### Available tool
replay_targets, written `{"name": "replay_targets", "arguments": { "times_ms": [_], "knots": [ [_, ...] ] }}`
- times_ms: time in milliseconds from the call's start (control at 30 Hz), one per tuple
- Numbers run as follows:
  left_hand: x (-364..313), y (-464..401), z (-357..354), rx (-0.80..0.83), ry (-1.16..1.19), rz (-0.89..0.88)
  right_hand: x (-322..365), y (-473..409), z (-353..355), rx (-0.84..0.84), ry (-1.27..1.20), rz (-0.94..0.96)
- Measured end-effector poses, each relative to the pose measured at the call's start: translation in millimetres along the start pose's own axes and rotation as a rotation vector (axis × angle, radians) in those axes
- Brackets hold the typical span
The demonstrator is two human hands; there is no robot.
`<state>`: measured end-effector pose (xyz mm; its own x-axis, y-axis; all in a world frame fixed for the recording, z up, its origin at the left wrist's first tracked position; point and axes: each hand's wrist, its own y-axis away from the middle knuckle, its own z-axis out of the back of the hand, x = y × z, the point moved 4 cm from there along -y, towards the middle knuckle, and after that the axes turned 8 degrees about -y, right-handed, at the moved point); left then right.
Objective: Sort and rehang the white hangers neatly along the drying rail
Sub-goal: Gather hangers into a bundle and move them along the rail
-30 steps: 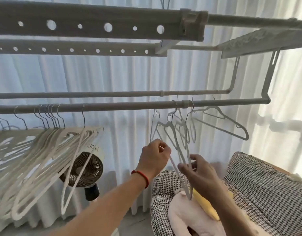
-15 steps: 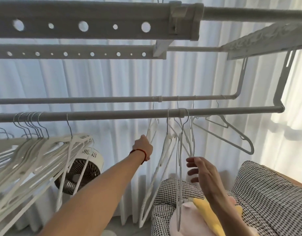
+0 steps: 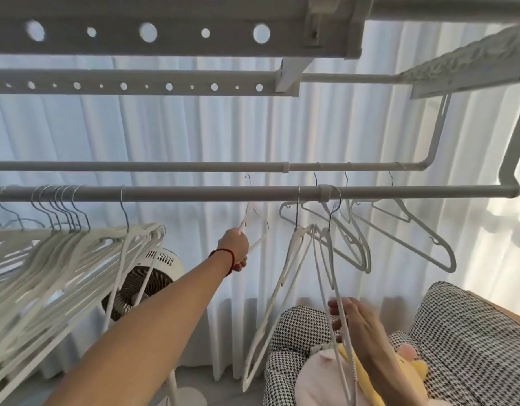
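Note:
My left hand (image 3: 237, 247) reaches up and grips a white hanger (image 3: 254, 227) just below the near drying rail (image 3: 209, 193), its hook rising behind the rail. A dense bunch of white hangers (image 3: 62, 259) hangs at the rail's left end. Two white hangers (image 3: 294, 259) dangle near the rail's joint, swung edge-on. My right hand (image 3: 351, 320) is lower down with fingers spread, touching the thin bar of one of them (image 3: 338, 294). Grey hangers (image 3: 411, 232) hang behind on the right.
A second rail (image 3: 165, 166) runs behind the first, under perforated bars (image 3: 147, 33). White curtains (image 3: 165, 127) fill the background. A standing fan (image 3: 144, 279) is below left. A houndstooth sofa (image 3: 469, 332) with a pink and yellow plush toy (image 3: 370, 373) lies at lower right.
My left hand has risen from the hanger cluster and moved left, holding one hanger up near the rail. My right hand has let go and dropped lower with fingers spread.

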<state>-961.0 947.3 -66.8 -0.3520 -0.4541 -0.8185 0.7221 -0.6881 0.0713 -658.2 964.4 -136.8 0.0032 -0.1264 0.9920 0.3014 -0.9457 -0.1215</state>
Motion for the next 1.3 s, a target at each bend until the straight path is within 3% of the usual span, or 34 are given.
{"name": "replay_targets", "arguments": {
  "times_ms": [233, 333, 467, 533, 600, 700, 800, 1000, 1167, 1300],
  "knots": [
    [81, 63, 8, 0.073, 0.031, 0.056, -94, 23, -35, 0.085, 0.051, -0.368],
    [102, 100, 14, 0.091, -0.084, 0.01, -108, 60, -82, 0.233, 0.132, -0.371],
    [137, 150, 16, 0.081, -0.394, -0.132, -86, 106, -155, 0.438, -0.137, -0.418],
    [155, 174, 12, 0.075, -0.564, -0.218, -68, 118, -185, 0.438, -0.286, -0.467],
    [172, 199, 4, 0.113, -0.562, -0.302, -61, 121, -202, 0.365, -0.28, -0.51],
    [192, 233, 4, 0.328, -0.499, -0.341, -62, 126, -205, 0.32, -0.073, -0.423],
    [208, 255, 27, 0.538, -0.32, -0.298, -65, 154, -198, 0.451, 0.057, -0.382],
    [266, 228, 78, 0.291, -0.527, -0.348, -62, 210, -157, 0.712, 0.431, -0.339],
    [309, 226, 82, 0.412, -0.697, -0.306, -36, 224, -106, 0.873, 0.468, -0.196],
    [301, 253, 90, 0.648, -0.306, -0.257, -35, 211, -79, 0.826, 0.511, -0.068]
  ]
}}
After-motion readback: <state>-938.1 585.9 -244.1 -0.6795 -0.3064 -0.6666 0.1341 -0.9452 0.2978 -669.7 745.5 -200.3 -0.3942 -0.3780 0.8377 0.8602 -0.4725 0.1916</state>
